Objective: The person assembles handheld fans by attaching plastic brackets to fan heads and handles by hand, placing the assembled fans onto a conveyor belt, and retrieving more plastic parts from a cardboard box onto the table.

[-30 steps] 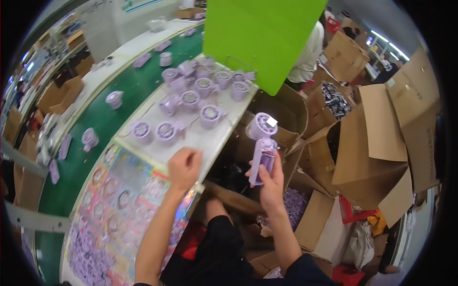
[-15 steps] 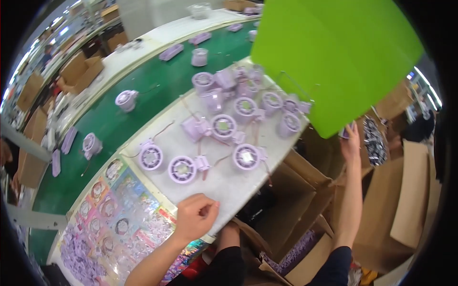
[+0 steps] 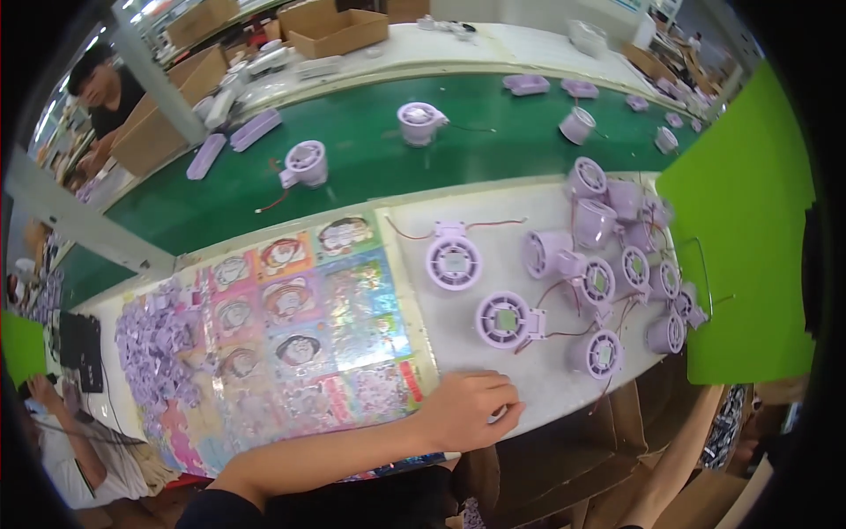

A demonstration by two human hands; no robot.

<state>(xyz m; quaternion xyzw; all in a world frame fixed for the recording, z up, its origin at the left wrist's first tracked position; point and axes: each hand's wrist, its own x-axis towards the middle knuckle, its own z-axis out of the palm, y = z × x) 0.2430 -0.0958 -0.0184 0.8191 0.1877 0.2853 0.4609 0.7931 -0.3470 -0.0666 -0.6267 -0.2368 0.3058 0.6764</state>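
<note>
My left hand (image 3: 476, 407) is curled in a loose fist at the front edge of the white worktop, with nothing showing in it. Just beyond it lies a lavender round fan housing (image 3: 503, 320) with a vented rim, a small side bracket and thin red wires. A similar fan housing (image 3: 454, 262) sits farther left, and another fan housing (image 3: 603, 353) is to the right. Several more are crowded at the right end of the worktop. My right forearm (image 3: 679, 458) reaches up at the lower right, its hand hidden behind a bright green panel (image 3: 749, 238).
Beyond the worktop runs a green conveyor belt (image 3: 361, 167) carrying lavender housings and long trays. A plastic-covered picture sheet (image 3: 352, 309) and a heap of small lavender parts (image 3: 159, 348) lie left. Cardboard boxes (image 3: 564, 458) stand below the front edge. Other people are at the left.
The view has swung left, bringing the picture sheet and parts heap more fully in. My right hand, earlier at the green panel's lower corner with a small purple thing, is now hidden. The left stays fisted.
</note>
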